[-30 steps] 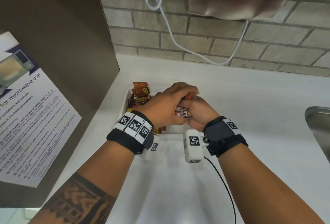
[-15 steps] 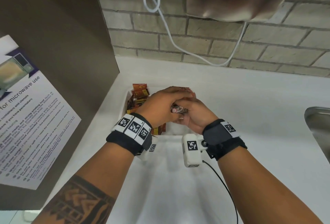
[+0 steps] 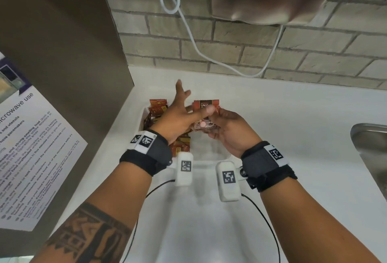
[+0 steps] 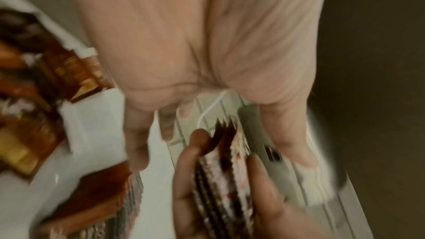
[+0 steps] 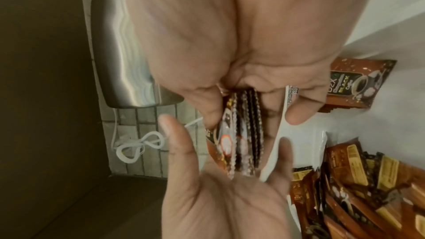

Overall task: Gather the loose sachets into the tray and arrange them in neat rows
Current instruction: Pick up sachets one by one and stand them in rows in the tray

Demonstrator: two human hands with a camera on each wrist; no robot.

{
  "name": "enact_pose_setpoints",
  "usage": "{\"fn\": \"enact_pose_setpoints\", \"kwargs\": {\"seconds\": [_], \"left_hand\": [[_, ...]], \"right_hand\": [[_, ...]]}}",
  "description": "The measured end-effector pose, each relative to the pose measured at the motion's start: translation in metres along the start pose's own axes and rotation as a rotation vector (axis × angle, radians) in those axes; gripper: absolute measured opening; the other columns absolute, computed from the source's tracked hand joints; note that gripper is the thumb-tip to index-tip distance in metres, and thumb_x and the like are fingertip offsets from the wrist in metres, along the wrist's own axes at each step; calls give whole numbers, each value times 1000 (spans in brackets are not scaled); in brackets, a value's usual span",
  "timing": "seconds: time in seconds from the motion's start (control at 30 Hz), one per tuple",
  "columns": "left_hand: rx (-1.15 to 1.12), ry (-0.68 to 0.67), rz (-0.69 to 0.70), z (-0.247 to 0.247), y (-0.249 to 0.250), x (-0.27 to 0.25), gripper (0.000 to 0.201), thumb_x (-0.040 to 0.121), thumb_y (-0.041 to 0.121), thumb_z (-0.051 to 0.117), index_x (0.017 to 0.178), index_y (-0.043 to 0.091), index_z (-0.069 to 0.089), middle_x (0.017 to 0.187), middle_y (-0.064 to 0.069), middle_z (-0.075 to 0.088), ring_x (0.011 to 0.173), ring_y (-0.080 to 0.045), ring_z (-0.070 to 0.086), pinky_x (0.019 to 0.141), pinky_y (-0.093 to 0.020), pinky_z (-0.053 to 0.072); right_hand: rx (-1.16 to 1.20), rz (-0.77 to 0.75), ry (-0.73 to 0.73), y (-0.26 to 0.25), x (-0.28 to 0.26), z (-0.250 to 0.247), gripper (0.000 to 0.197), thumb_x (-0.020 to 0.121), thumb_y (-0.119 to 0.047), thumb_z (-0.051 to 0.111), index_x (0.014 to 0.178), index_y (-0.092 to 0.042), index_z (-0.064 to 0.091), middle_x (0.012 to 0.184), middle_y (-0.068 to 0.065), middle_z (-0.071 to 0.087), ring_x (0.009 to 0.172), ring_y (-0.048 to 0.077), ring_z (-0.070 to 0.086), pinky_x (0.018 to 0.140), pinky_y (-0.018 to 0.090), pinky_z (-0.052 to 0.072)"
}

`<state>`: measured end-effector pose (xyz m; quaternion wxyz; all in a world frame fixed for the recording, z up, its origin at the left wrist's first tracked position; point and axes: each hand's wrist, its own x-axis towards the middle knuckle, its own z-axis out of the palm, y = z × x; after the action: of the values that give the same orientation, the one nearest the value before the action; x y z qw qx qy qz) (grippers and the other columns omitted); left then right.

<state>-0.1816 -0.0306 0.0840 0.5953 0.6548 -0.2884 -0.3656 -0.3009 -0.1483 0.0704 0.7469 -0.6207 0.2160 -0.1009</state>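
two hands: the left hand spread flat, the right hand gripping a stack of sachets, at least four by their crimped edges (the blur hides any more). one white tray near the back left corner of the counter, with a heap of sachets in it too overlapped to count. one single sachet lies flat apart from the heap. one white cable, one sink, one printed notice.
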Motion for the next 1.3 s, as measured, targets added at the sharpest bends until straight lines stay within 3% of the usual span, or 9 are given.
{"fn": "enact_pose_setpoints", "kwargs": {"seconds": [0.1, 0.2, 0.37, 0.43, 0.53, 0.63, 0.77, 1.0, 1.3], "left_hand": [[-433, -241, -212, 6, -9, 2, 86, 83, 30, 79, 155, 20, 34, 140, -10, 57, 126, -29, 56, 103, -56, 48], [-552, -335, -223, 11, -15, 4, 52, 90, 21, 67, 139, 7, 56, 119, -16, 62, 108, -35, 61, 103, -62, 46], [-601, -298, -182, 14, -19, 6, 41, 95, 17, 56, 134, 8, 61, 119, -15, 68, 108, -30, 65, 98, -51, 51], [-605, -265, -180, 14, -18, 7, 38, 95, 17, 53, 130, 9, 65, 119, -13, 69, 106, -27, 66, 88, -43, 57], [-635, -207, -195, 14, -16, 9, 39, 94, 18, 51, 129, 5, 62, 113, -16, 69, 93, -25, 70, 71, -35, 60], [-598, -162, -199, 11, -16, 10, 33, 95, 15, 53, 123, -1, 61, 102, -17, 69, 80, -25, 70, 63, -31, 60], [-441, -210, -145, 8, -20, 9, 27, 103, 12, 50, 126, 7, 62, 99, -7, 74, 85, -19, 72, 69, -28, 59], [-191, -327, -55, 8, -25, 8, 34, 87, -1, 69, 115, 18, 64, 99, 7, 71, 94, -9, 68, 80, -28, 59], [33, -186, -25, 13, -26, 13, 38, 77, 2, 84, 112, 7, 69, 94, -13, 76, 82, -28, 75, 73, -39, 63]], "right_hand": [[57, -64, -53, 3, -1, 6, 26, 102, -17, 51, 124, -12, 64, 118, 4, 71, 111, 20, 66, 93, 39, 52], [-74, -120, -13, 2, -3, 9, 32, 102, -19, 49, 132, -12, 57, 128, 5, 67, 121, 19, 62, 105, 43, 49], [-557, -159, 151, 11, 3, 0, 35, 87, -59, 47, 120, -47, 48, 125, -2, 50, 125, 21, 51, 106, 48, 45], [-492, -178, 141, 12, 3, 2, 26, 90, -53, 53, 115, -53, 45, 124, -3, 51, 125, 21, 52, 105, 47, 47], [-244, -158, 102, 9, 0, 0, 35, 100, -20, 60, 132, -20, 46, 118, 6, 60, 114, 18, 62, 96, 33, 55], [-315, -173, 263, 0, 1, -8, 38, 95, -24, 66, 130, -18, 51, 106, 5, 59, 93, 11, 64, 70, 14, 53], [-397, -176, 248, -14, 6, -23, 34, 88, -23, 76, 119, -19, 63, 101, 0, 63, 84, 12, 65, 74, 26, 55], [-309, -128, 103, -25, 4, -35, 29, 82, -3, 78, 109, -1, 68, 93, 12, 70, 65, 5, 65, 55, 15, 48], [-321, -181, 107, -22, 9, -35, 14, 83, 3, 75, 94, -5, 69, 81, 9, 69, 64, 6, 64, 57, 15, 48]]}}
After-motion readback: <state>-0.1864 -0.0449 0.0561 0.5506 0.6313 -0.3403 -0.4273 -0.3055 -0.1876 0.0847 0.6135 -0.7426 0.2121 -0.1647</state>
